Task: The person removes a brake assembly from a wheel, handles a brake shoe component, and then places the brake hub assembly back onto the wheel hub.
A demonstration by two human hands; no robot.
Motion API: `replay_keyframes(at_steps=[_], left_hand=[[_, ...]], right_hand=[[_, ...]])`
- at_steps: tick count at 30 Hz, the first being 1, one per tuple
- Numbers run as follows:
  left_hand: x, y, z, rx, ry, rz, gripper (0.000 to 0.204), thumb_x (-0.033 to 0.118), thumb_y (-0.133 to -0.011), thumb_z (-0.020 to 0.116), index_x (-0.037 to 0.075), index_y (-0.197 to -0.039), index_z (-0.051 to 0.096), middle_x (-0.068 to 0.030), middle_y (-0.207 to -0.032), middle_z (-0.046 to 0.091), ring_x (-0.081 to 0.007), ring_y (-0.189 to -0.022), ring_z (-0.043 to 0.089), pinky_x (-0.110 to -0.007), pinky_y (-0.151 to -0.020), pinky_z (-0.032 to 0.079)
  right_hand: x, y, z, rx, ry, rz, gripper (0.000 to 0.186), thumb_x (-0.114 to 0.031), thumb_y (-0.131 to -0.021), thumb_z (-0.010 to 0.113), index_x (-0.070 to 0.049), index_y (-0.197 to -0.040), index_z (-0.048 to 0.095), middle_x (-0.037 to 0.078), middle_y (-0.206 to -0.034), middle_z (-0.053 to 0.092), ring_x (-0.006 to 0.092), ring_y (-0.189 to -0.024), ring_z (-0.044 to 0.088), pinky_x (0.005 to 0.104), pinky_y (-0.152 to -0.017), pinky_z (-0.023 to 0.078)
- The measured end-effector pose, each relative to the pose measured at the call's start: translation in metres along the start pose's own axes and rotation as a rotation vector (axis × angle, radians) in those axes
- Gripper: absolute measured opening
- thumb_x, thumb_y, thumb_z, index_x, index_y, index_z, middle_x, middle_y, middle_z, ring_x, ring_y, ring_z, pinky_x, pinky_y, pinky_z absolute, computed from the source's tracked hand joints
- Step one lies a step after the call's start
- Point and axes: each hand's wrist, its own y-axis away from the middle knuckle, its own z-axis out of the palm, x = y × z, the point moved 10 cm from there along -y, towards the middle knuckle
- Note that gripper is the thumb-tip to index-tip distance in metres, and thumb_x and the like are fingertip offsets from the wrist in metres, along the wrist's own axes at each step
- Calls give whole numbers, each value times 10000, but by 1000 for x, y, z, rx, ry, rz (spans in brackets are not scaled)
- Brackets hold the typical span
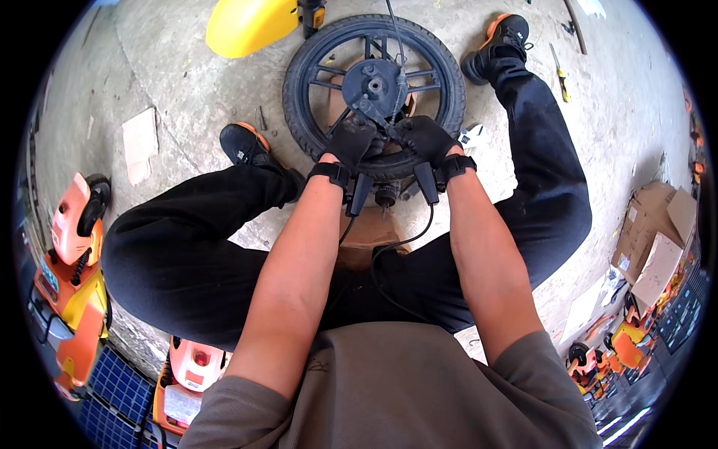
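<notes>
A black spoked wheel with its tyre lies flat on the floor between my outstretched legs. At its centre is a round dark brake hub plate, and a thin black cable runs to it from above. My left hand, in a black glove, is closed just below the hub, over the near spokes. Beside it my right hand, gloved too, is closed by the lower end of the cable and a small metal lever. The gloved fingers nearly meet, and what they pinch is hidden.
A yellow curved cover lies beyond the wheel at left. A screwdriver with a yellow handle is on the right. A cardboard piece lies left, an open cardboard box far right. Orange scooters stand at lower left.
</notes>
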Motion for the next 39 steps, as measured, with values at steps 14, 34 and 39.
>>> replay_keyframes(at_steps=[14, 34, 39], left_hand=[[-10, 10, 23, -133, -258, 1, 204, 256, -879, 606, 66, -943, 637, 0, -722, 589, -60, -584, 508, -212, -516, 429], [-21, 3, 24, -241, 28, -20, 124, 206, -888, 603, 110, -968, 607, 17, -861, 593, -80, -697, 555, -230, -616, 499], [-25, -1, 36, -306, 266, -17, 120, 189, -882, 619, 125, -983, 610, 7, -875, 609, -97, -734, 580, -235, -650, 506]], right_hand=[[29, -15, -5, 149, -343, 168, 274, -259, -838, 581, -1, -843, 674, 135, -644, 628, 222, -621, 606, 330, -615, 461], [1, -12, -29, 406, 113, -171, 210, -183, -787, 582, 7, -812, 669, 215, -792, 645, 366, -775, 625, 412, -713, 478], [23, -19, -25, 354, -171, -8, 198, -162, -806, 566, 10, -832, 658, 175, -787, 641, 310, -731, 615, 365, -666, 473]])
